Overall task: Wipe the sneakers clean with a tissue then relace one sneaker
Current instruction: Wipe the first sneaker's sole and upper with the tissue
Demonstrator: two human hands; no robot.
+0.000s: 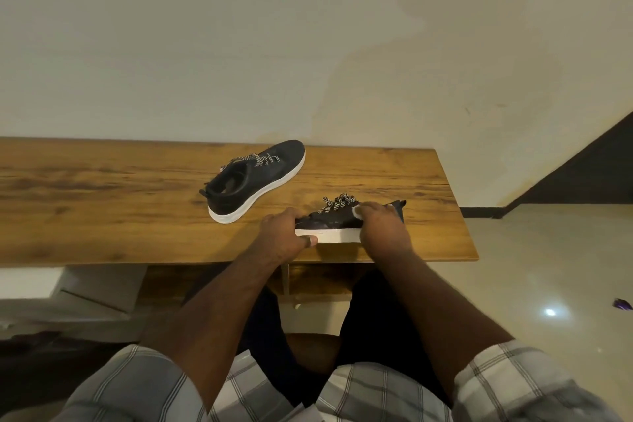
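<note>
Near sneaker (329, 223) lies at the near edge of the wooden table (102, 209), toward its right end, white sole facing the person. Left hand (282, 233) grips its toe end, thumb on the sole. Right hand (382, 226) pinches a white tissue (358, 212) against the dark upper, just beside the laces. Second sneaker (257, 180) sits upright farther back on the table, untouched.

Black sneakers (255, 178) with white soles and black-and-white patterned laces (263, 159) on a brown wood-grain table (102, 202); grey plaid sleeves (137, 384)
</note>
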